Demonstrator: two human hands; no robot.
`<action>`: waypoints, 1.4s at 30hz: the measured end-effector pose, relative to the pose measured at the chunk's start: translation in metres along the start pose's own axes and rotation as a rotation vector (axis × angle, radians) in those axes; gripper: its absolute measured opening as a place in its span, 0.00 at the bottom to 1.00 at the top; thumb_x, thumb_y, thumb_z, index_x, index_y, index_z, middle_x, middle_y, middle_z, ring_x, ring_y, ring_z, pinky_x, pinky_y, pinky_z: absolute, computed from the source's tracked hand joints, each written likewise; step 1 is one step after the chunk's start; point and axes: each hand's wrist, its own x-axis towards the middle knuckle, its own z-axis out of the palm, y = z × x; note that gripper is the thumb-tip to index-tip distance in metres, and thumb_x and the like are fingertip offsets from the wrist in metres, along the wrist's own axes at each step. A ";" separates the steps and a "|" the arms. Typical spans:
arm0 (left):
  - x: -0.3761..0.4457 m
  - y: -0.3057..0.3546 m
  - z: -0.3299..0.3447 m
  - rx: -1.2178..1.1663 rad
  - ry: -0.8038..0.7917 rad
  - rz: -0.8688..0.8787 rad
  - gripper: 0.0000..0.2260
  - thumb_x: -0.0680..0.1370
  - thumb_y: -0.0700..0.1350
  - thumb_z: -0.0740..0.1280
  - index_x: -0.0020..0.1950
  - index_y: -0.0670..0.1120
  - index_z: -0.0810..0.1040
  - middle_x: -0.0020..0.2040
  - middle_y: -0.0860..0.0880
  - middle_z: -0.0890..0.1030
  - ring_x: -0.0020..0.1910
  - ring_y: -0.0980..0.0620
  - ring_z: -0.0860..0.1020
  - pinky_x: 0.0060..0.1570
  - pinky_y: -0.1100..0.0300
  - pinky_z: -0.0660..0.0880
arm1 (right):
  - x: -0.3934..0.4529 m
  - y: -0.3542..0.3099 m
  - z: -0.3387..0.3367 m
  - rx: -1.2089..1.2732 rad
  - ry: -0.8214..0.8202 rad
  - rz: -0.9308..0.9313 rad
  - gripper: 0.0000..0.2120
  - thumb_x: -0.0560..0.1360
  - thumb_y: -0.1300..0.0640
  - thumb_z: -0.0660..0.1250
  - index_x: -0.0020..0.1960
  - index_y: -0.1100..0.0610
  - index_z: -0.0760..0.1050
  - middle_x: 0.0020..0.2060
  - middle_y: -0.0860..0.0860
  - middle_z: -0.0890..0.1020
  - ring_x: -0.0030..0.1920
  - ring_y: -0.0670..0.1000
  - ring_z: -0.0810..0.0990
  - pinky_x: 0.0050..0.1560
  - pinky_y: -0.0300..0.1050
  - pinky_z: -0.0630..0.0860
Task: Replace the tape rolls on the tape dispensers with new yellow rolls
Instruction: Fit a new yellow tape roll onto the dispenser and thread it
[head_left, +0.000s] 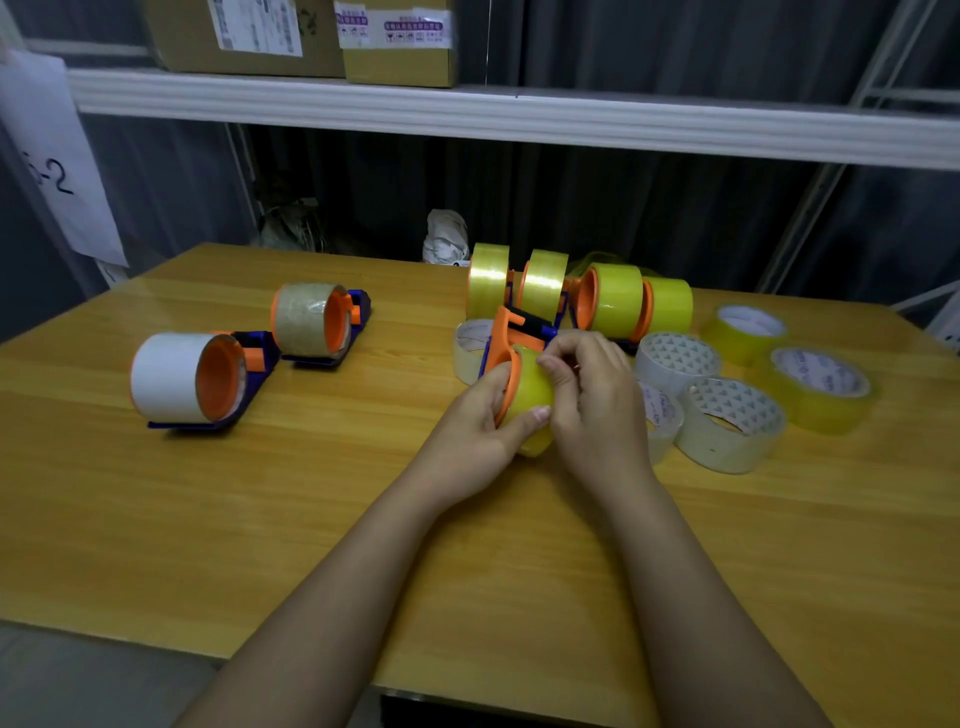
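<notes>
Over the middle of the wooden table (311, 493), both hands hold one blue and orange tape dispenser (511, 332) with a yellow roll (535, 395) on its orange hub. My left hand (480, 421) cups the hub and roll from the left and below. My right hand (597, 395) pinches at the top of the roll's surface with its fingertips. Behind stand several dispensers carrying yellow rolls (615, 299). At the left lie two dispensers, one with a white roll (171, 376) and one with a brownish clear roll (304, 325).
Loose clear rolls (727, 423) and two loose yellow rolls (818, 389) lie at the right; another clear roll (470, 348) lies behind my left hand. A white shelf (467, 111) with cardboard boxes (400, 41) hangs above the table's back.
</notes>
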 end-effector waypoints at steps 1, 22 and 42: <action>-0.001 0.001 0.000 -0.008 -0.004 0.000 0.14 0.78 0.38 0.65 0.58 0.57 0.71 0.52 0.53 0.80 0.52 0.58 0.80 0.51 0.62 0.76 | 0.000 -0.001 -0.001 0.045 0.006 0.044 0.05 0.78 0.58 0.60 0.46 0.57 0.74 0.42 0.46 0.75 0.46 0.43 0.71 0.46 0.29 0.65; -0.002 0.008 -0.003 0.046 0.247 -0.025 0.07 0.76 0.49 0.68 0.39 0.49 0.80 0.26 0.47 0.79 0.24 0.48 0.79 0.22 0.60 0.75 | 0.002 -0.013 -0.005 0.321 -0.028 0.388 0.12 0.81 0.60 0.60 0.42 0.47 0.70 0.37 0.42 0.74 0.35 0.34 0.73 0.36 0.31 0.70; 0.002 -0.013 -0.017 0.375 0.579 0.256 0.25 0.78 0.57 0.58 0.24 0.49 0.61 0.20 0.52 0.62 0.20 0.57 0.61 0.22 0.56 0.56 | 0.004 -0.013 -0.002 0.541 -0.099 0.546 0.11 0.80 0.50 0.61 0.49 0.55 0.79 0.33 0.46 0.79 0.32 0.40 0.75 0.34 0.32 0.70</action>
